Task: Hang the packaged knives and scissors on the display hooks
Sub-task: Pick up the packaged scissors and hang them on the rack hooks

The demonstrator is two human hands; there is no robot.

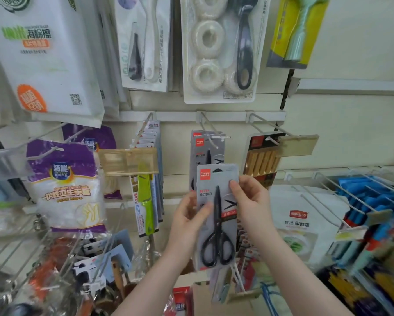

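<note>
While both hands grip it, grey scissors card (216, 215) upright, black scissors.

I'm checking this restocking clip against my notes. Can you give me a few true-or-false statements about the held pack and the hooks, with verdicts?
1. The left hand and right hand both hold the scissors pack. True.
2. The scissors pack already hangs on the hook. False: it is held below the hook's tip, not on it.
3. The scissors in it are black. True.
4. The green knife hangs to the right of the scissors pack. False: it hangs to its left.
5. The hung packs on the hook are scissors packs too. True.
</note>
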